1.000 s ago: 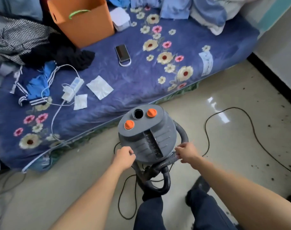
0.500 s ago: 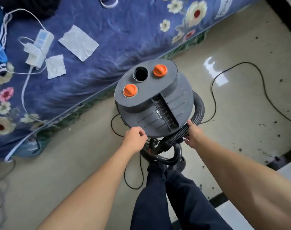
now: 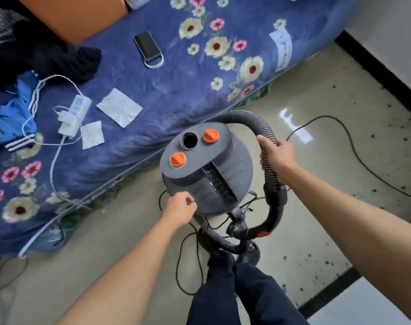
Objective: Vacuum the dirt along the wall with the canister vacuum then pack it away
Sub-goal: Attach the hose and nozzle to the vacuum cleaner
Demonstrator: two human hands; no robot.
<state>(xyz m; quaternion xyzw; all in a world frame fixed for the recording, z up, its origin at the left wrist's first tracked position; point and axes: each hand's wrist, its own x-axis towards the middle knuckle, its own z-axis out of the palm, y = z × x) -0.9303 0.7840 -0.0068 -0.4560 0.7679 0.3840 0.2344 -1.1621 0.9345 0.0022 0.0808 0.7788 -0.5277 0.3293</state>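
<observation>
the canister vacuum (image 3: 207, 170) stands upright on the pale floor (image 3: 129, 231), just beside the edge of the bed (image 3: 153, 90) and right in front of the person's legs. its grey lid shows two orange knobs and an open round port. the ribbed hose (image 3: 253, 120) arcs from behind the canister over its right side and down to a curved handle piece near the feet.

the right hand (image 3: 278, 158) is wrapped round the hose, fingers closed on it. the left hand (image 3: 180, 211) rests at the near rim of the canister with the fingers curled; whether it pinches anything i cannot tell.

dark specks of dirt (image 3: 399, 127) lie thick along the wall (image 3: 387, 31) and its black skirting, so the vacuuming looks not yet begun. the step in hand seems to be readying the machine: freeing the hose. next, the nozzle end wants bringing toward the wall, minding the black cord (image 3: 354, 148) looped across the floor.

against half a second earlier, the right hand has risen from the hose low at the canister's near side to a higher grip, and the hose now loops wide over the right. the left hand stays at the rim.
</observation>
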